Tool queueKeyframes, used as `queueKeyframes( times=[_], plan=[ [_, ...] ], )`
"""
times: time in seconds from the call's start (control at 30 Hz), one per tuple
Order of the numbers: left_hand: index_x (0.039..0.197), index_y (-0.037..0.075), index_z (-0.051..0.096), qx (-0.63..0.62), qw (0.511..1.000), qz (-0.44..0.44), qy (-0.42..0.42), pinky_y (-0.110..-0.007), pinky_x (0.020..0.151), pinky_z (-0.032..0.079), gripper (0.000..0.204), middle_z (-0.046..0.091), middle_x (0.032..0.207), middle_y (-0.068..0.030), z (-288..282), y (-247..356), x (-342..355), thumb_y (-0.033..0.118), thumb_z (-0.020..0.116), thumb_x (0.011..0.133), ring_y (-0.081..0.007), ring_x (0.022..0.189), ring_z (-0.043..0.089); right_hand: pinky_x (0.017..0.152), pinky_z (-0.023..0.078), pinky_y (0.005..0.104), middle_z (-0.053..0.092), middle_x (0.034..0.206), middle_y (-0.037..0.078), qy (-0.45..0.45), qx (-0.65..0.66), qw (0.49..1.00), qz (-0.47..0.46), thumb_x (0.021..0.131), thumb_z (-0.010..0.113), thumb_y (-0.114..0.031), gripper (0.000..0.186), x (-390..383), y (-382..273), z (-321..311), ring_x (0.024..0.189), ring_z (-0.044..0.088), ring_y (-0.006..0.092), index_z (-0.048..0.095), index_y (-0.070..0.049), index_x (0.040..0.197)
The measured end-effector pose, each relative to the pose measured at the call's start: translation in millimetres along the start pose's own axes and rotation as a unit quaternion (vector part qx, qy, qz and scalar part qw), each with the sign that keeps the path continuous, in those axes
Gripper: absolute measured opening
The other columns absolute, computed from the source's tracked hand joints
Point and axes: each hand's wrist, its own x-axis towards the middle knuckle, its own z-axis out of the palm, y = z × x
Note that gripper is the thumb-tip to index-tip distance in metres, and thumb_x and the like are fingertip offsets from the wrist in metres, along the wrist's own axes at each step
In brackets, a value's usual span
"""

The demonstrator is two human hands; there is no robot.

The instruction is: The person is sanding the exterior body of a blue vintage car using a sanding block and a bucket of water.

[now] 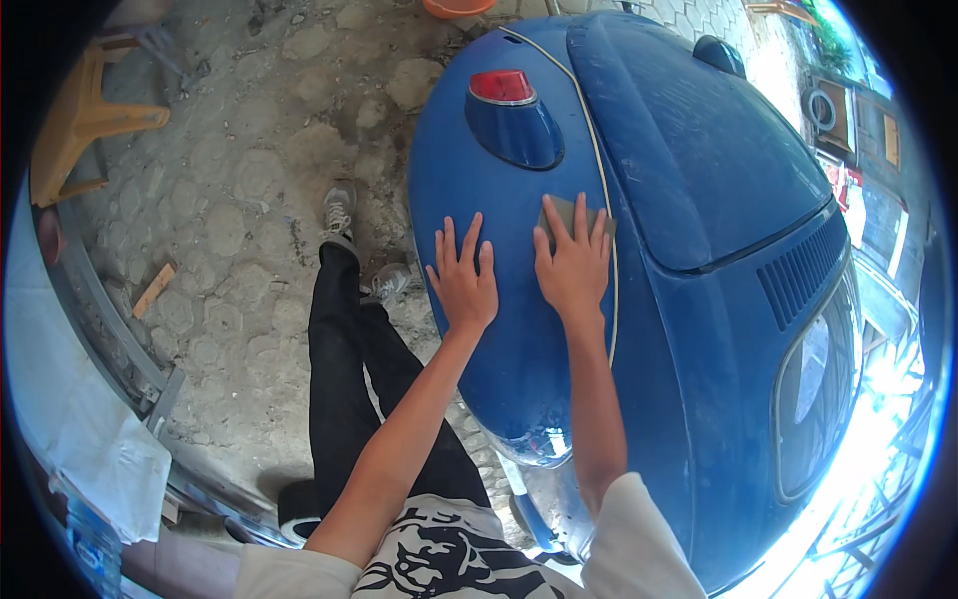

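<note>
My left hand (466, 282) lies flat with spread fingers on the blue rear fender (514, 359) of a rounded car, holding nothing. To its right, my right hand (577, 275) presses flat on the same fender, fingers apart. Beneath those fingers is a small grey-brown sheet (567, 212) that looks like sandpaper; most of it is covered by the hand. A thin pale cord or trim strip (593, 125) runs along the seam just right of this hand. Beyond both hands, a red tail light (502, 87) sits in a blue housing (514, 133) on the fender.
The car's rear lid (699, 150) and vent slots (798, 285) are to the right. A yellow plastic chair (90, 125) stands far left on paved ground, with a wood piece (154, 291) nearer. An orange basin (458, 7) is at the top edge. A shoed foot (339, 210) stands beside the fender.
</note>
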Motion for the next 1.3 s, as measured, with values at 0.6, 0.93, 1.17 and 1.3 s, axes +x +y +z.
queueKeyframes(
  times=[0.6, 0.93, 1.17, 1.3],
  plan=[
    [0.143, 0.034, 0.044, 0.006, 1.0, 0.001, 0.002, -0.062, 0.113, 0.014, 0.043, 0.028, 0.156, -0.01, -4, -5, 1, 0.042, 0.036, 0.101, -0.0312, 0.145, 0.021, 0.115, 0.023, 0.0499, 0.029, 0.155, 0.015, 0.003, 0.0, 1.0, -0.003, 0.098, 0.044, -0.034, 0.044, 19, -3, 10, 0.142, 0.024, 0.0439, 0.048, -0.027, 0.142],
    [0.142, 0.033, 0.046, 0.008, 1.0, 0.005, 0.01, -0.062, 0.113, 0.015, 0.043, 0.029, 0.156, -0.0104, -5, -3, 0, 0.042, 0.037, 0.101, -0.0319, 0.145, 0.022, 0.115, 0.021, 0.0509, 0.028, 0.155, 0.016, 0.002, -0.015, 1.0, -0.016, 0.099, 0.044, -0.036, 0.045, 11, -3, 8, 0.142, 0.022, 0.0428, 0.047, -0.027, 0.142],
    [0.142, 0.033, 0.046, 0.005, 1.0, 0.01, 0.024, -0.061, 0.113, 0.014, 0.043, 0.028, 0.156, -0.0103, -12, -15, 3, 0.042, 0.037, 0.101, -0.0317, 0.145, 0.021, 0.114, 0.024, 0.0515, 0.03, 0.154, 0.018, -0.027, 0.003, 1.0, 0.001, 0.097, 0.046, -0.034, 0.046, -39, -18, 1, 0.14, 0.027, 0.0433, 0.048, -0.026, 0.142],
    [0.143, 0.033, 0.045, 0.017, 1.0, 0.003, 0.017, -0.061, 0.114, 0.014, 0.043, 0.027, 0.156, -0.0102, -12, -13, 3, 0.043, 0.037, 0.101, -0.0315, 0.145, 0.02, 0.114, 0.023, 0.0523, 0.029, 0.155, 0.014, -0.055, 0.003, 0.998, 0.016, 0.096, 0.047, -0.035, 0.046, -72, -18, -6, 0.141, 0.025, 0.0426, 0.048, -0.028, 0.142]
  ],
)
